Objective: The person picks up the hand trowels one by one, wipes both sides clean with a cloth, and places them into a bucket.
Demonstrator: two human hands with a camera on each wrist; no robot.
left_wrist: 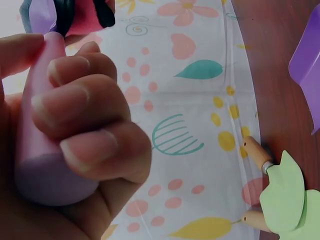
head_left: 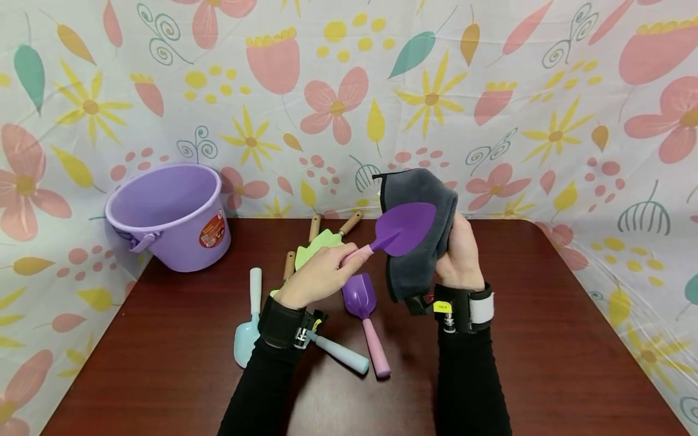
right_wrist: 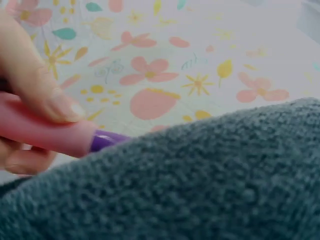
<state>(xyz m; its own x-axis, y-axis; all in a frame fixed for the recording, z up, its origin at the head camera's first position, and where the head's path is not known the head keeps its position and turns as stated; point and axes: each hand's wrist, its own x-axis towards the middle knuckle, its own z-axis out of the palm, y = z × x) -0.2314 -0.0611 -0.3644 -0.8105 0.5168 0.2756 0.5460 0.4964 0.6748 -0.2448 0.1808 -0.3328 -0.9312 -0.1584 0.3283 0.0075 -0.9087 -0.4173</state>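
- Two hands work: left hand fingers clamp the trowel handle; right hand supports the cloth, its fingers hidden; I cannot tell their grip.
- Trowel blade: before the cloth.
- Step, I judge: wiping; next, fold cloth over blade.
- Room: table open rightward; scoop between the arms.

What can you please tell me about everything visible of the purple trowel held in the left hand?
The purple trowel has a broad, leaf-shaped blade narrowing into a neck and a thick, smooth pink handle. The blade looks like painted metal or plastic; I cannot tell which. The left hand grips the handle, and the tool is raised above the table, blade slanting up to the right, in front of the gray cloth. Whether they touch is unclear.
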